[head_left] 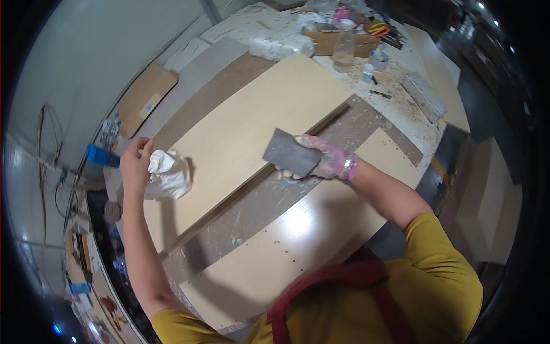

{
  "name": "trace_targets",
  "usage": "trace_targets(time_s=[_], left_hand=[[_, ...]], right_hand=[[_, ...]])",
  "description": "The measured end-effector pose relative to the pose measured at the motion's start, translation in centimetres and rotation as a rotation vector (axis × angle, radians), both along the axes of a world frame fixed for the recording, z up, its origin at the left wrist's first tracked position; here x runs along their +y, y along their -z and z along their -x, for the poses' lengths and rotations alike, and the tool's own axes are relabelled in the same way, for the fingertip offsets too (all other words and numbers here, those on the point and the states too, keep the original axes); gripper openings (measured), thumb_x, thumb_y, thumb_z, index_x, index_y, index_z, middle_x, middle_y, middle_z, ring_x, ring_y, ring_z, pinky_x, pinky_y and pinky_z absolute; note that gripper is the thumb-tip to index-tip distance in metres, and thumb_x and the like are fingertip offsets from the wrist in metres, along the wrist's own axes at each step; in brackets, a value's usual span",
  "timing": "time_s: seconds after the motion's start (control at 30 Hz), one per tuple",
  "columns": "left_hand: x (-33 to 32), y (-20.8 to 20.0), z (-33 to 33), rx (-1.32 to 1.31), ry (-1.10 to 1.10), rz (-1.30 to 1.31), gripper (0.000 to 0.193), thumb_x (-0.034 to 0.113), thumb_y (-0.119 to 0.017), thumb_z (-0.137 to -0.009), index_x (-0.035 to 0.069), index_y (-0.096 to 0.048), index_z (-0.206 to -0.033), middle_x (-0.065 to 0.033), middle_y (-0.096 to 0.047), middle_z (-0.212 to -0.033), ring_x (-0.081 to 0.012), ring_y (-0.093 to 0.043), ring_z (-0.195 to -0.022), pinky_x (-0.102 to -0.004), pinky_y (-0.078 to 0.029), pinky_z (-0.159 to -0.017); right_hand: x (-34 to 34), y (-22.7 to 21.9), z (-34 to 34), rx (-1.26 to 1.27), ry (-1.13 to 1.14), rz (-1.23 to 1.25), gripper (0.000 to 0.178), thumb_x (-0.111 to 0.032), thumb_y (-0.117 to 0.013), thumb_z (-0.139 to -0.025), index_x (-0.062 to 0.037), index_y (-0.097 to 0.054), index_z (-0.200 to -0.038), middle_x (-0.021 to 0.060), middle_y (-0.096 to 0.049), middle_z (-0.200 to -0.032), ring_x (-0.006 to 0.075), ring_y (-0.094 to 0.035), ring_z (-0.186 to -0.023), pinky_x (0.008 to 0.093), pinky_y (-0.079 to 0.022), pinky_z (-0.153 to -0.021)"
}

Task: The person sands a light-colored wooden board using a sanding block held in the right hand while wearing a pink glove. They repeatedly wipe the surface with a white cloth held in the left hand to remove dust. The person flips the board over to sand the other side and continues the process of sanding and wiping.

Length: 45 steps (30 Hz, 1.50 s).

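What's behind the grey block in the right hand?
The thick pale board, and the fingers of the right hand, tips peeking out below. Everything else behind the grey block is hidden.

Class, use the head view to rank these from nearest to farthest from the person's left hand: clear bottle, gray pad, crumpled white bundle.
1. Crumpled white bundle: just right of the left hand, by its fingers.
2. Gray pad: farther right, held in the right hand.
3. Clear bottle: upper right, beyond the pale board.
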State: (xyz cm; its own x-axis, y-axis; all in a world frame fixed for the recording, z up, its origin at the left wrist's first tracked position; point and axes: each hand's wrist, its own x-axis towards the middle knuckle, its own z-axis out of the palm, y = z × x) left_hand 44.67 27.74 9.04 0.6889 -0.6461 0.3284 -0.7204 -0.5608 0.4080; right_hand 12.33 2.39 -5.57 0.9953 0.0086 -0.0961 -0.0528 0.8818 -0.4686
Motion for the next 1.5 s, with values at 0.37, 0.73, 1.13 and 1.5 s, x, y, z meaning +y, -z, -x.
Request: trace_targets(time_s=[0.37,0.73,1.13,1.5], left_hand=[[7.1,10.4,12.0,-0.214,-0.089,0.015,0.044,0.025,-0.069,-0.081,0.006,-0.060,-0.119,-0.0229,-0.054,-0.125,-0.0414,-0.050,-0.114,-0.0482,-0.039,-0.097],[21.7,14.2,16.5,0.405,-0.367,0.434,0.030,0.019,-0.052,-0.097,-0.001,-0.057,-0.118,-0.0121,-0.063,-0.111,-0.0204,-0.060,-0.092,-0.0315,-0.048,-0.083],[-2.5,18.7,40.6,0.098,0.316,-0.219,0.064,0.017,-0.067,-0.073,0.018,-0.052,-0.135,-0.0136,-0.049,-0.134,-0.0349,-0.040,-0.128,-0.0530,-0.033,-0.103],[20.6,14.6,30.9,0.192,-0.842,0.493,0.038,0.029,-0.056,-0.093,-0.006,-0.061,-0.106,-0.0192,-0.067,-0.094,-0.0304,-0.064,-0.087,-0.0425,-0.051,-0.080]], right_hand=[[1.5,-1.7,-1.4,0.115,0.054,0.155,0.042,-0.034,-0.051,-0.098,-0.0037,-0.047,-0.127,0.0220,-0.061,-0.109,0.0312,-0.067,-0.085,0.0392,-0.057,-0.064],[-3.9,-0.4,22.7,0.040,0.616,0.094,0.065,-0.047,-0.043,-0.096,-0.0001,-0.039,-0.141,0.0222,-0.049,-0.137,0.0382,-0.057,-0.115,0.0516,-0.048,-0.094],[-4.3,-0.1,26.2,0.025,0.666,0.147,0.068,-0.053,-0.038,-0.095,-0.0046,-0.038,-0.143,0.0182,-0.048,-0.140,0.0335,-0.055,-0.118,0.0480,-0.047,-0.095],[-14.5,0.0,33.9,0.006,0.717,0.171,0.062,-0.043,-0.044,-0.095,-0.0073,-0.035,-0.146,0.0197,-0.040,-0.146,0.0396,-0.042,-0.131,0.0556,-0.035,-0.107]])
